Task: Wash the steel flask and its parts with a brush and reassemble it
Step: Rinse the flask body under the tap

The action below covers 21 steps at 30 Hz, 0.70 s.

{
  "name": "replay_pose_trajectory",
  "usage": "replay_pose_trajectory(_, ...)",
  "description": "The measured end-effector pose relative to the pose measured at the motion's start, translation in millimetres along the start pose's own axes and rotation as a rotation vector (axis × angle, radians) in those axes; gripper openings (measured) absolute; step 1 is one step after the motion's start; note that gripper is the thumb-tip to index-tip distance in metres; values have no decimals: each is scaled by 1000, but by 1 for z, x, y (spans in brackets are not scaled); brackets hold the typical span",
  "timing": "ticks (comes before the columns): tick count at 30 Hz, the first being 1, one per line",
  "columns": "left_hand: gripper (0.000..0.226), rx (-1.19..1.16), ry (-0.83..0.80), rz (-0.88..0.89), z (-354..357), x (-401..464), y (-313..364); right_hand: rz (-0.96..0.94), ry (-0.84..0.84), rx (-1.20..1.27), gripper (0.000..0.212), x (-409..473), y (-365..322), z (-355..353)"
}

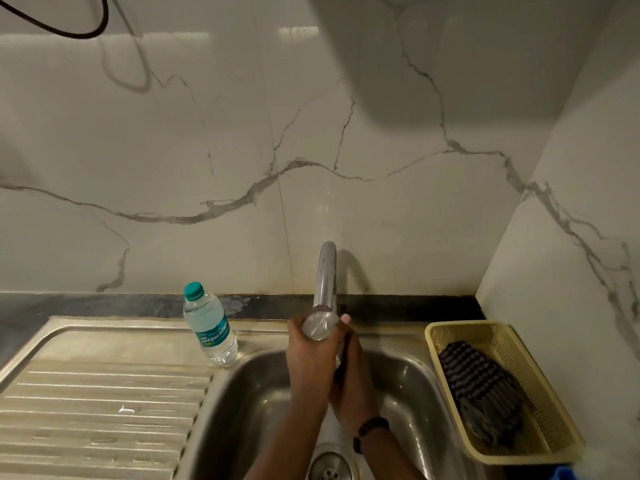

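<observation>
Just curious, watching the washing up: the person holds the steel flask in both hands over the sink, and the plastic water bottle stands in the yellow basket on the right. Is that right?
Not quite. The head view shows the water bottle standing on the steel drainboard left of the sink, not in the yellow basket, which holds a dark striped cloth. Both hands, left and right, do grip the flask.

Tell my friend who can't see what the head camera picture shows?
Two hands, the left hand and right hand, hold a steel flask over a metal sink, just under the tap. A water bottle stands at left; a yellow basket with a dark cloth sits at right.
</observation>
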<state>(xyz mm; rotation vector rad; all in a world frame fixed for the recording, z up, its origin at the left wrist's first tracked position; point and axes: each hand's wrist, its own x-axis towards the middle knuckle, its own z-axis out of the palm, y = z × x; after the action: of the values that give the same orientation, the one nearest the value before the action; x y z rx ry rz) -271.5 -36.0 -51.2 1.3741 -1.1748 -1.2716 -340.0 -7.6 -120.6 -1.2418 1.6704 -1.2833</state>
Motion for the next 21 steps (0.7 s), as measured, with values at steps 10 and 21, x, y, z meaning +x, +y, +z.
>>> replay_pose_trajectory(10,21,-207,-245,-318,-4,21,29,23,-26,81,88,4,-7,-14)
replay_pose_trajectory(21,89,347,-203,126,-11,14,-22,-86,-112,-52,27,12,-11,-18)
